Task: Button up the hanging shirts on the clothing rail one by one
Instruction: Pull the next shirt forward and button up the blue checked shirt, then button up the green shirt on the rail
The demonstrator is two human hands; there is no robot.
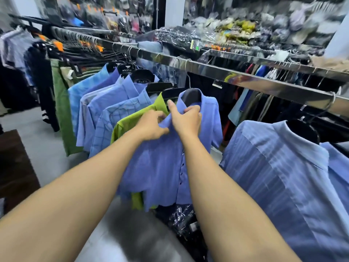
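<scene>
A blue short-sleeved shirt (pixel 160 167) hangs on a black hanger (pixel 190 96) from the shiny metal clothing rail (pixel 264 83). Both my hands are up at its collar. My left hand (pixel 153 125) pinches the left edge of the placket just under the collar. My right hand (pixel 186 119) grips the right collar edge, thumb sticking up. Dark buttons run down the shirt's front below my right wrist. The top button is hidden behind my hands.
A lime green shirt (pixel 136 118) and several blue shirts (pixel 113 103) hang to the left. A pale blue striped shirt (pixel 283 173) hangs to the right. Bagged clothes (pixel 181 218) lie below. Packed goods fill the shelf (pixel 245 31) behind the rail.
</scene>
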